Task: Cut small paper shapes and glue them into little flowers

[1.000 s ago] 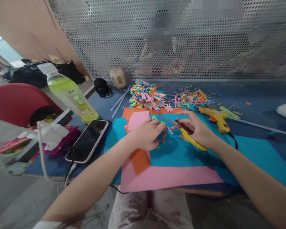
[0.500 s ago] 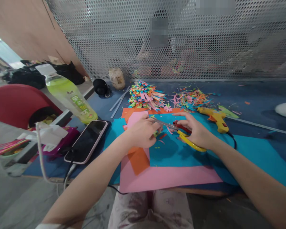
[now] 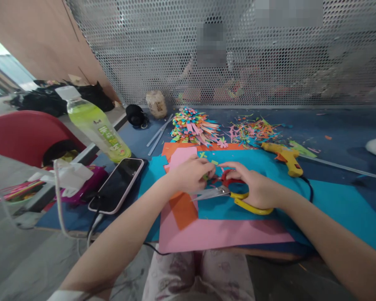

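Observation:
My right hand (image 3: 260, 188) has its fingers in the red and yellow handles of a pair of scissors (image 3: 217, 192), whose blades point left, below my left hand. The fingers of my left hand (image 3: 191, 173) are closed, and a small green piece of paper (image 3: 205, 177) shows at their tips, partly hidden. Beneath both hands lies blue paper (image 3: 232, 209) on top of a pink sheet (image 3: 219, 235). An orange piece of paper (image 3: 183, 211) sits below my left hand. Small green cut strips (image 3: 203, 154) are scattered just beyond the fingers.
Behind the sheets stands a fringed paper cone (image 3: 192, 127), with a heap of paper shreds (image 3: 253, 131) to its right. A yellow glue gun (image 3: 283, 156) lies right. To the left are a phone (image 3: 117, 186) and a drink bottle (image 3: 97, 125). Perforated metal (image 3: 163, 50) closes the back.
The scissors have come away from my left hand and swung lower, their blades now below it. Small green pieces now show on the blue paper beyond my fingers. The view has shifted slightly.

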A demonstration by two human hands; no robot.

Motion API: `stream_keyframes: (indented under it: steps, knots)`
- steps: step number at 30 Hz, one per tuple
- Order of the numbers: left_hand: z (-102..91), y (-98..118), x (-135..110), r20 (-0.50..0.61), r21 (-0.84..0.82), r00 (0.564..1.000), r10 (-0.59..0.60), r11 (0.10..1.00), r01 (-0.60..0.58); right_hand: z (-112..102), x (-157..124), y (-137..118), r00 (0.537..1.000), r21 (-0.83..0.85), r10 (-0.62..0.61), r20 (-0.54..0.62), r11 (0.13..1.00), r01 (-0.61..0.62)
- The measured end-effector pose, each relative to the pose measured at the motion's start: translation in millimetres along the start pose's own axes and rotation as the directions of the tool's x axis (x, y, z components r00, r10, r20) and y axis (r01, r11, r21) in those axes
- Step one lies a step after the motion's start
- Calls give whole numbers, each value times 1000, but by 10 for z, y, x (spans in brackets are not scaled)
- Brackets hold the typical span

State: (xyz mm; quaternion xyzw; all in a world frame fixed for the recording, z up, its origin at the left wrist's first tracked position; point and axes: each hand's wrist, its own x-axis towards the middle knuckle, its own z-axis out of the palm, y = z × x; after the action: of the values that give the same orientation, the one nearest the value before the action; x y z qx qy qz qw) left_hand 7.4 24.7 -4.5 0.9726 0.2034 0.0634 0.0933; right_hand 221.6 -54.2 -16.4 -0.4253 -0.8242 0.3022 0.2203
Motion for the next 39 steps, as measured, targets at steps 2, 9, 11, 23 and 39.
stream_keyframes:
  steps: [2,9,11,23,39]
  knots:
    - [-21,8,0,-28,-2,999,-23,1000,23,-40,-11,-23,999,-24,13,31,1000,-12]
    - [33,20,6,-25,-38,999,38,999,-39,-249,-69,3,992,-37,125,8,992,-125]
    - [66,36,17,-33,-16,999,43,999,-43,-283,-72,38,989,-23,148,-9,989,-148]
    - [-37,126,-7,46,88,999,21,996,-25,-265,-56,103,975,41,206,-81,978,-203]
    - [-112,231,-68,65,53,998,8,999,-12,-272,-56,89,979,50,198,-55,979,-196]
